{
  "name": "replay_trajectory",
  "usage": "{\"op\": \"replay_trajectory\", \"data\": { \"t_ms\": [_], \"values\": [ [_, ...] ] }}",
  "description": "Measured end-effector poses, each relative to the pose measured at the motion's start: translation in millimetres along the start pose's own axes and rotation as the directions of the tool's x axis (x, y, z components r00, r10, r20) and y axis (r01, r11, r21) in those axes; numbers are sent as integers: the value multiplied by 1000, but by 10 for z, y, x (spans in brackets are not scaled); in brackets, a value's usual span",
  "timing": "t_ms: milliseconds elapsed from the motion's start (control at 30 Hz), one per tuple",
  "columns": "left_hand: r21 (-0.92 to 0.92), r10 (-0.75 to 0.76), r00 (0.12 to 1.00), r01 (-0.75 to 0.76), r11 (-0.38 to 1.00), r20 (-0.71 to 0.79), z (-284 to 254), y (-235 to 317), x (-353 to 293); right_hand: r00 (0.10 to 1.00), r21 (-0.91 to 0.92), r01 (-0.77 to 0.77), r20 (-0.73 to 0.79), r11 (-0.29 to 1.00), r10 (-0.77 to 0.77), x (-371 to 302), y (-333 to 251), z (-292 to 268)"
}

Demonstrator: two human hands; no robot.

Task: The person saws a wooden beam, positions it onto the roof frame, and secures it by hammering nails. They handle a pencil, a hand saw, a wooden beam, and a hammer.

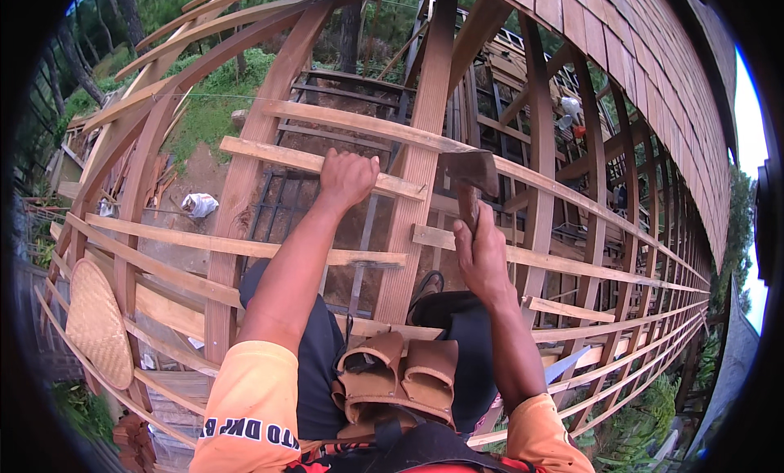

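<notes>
My left hand [349, 179] is closed over a short wooden batten [278, 154], which lies across two thick rafters. Close to the batten's right end, a nail [421, 190] stands up over the right rafter [430, 105]. My right hand [483, 256] is wrapped round the wooden handle of a hatchet [471, 171]. Its broad dark head is raised just right of the nail, apart from it. A longer batten [351, 123] runs along the far side of the short one. At my waist hangs a brown leather tool pouch [400, 379].
Several more battens [572, 269] cross the rafters on both sides, with gaps showing the ground far below. A woven hat [100, 324] rests on the battens at left. Wooden shingles [604, 40] cover the far right slope. A white bag [198, 204] lies below.
</notes>
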State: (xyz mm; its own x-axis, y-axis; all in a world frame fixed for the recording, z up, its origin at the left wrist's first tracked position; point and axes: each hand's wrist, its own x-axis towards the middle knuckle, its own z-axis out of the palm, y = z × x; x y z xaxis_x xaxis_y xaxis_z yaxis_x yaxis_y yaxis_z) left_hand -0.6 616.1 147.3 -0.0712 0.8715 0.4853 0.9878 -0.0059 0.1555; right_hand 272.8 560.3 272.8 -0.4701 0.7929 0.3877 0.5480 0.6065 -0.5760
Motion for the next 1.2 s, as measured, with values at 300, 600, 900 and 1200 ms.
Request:
{"op": "replay_trajectory", "data": {
  "t_ms": [300,600,900,1200],
  "values": [
    [-16,-42,997,43,999,62,-57,51,35,998,3,5,-65,1000,-5,7,137,87],
    [-2,-65,995,65,998,72,-82,5,11,960,338,158,-271,928,-65,416,-535,-456],
    [-5,-73,988,75,997,139,-59,44,35,902,-247,-110,382,963,201,271,232,-144],
    [-33,-77,992,81,996,104,-71,40,-45,797,486,465,-593,740,-111,616,-631,-361]
  ]
}}
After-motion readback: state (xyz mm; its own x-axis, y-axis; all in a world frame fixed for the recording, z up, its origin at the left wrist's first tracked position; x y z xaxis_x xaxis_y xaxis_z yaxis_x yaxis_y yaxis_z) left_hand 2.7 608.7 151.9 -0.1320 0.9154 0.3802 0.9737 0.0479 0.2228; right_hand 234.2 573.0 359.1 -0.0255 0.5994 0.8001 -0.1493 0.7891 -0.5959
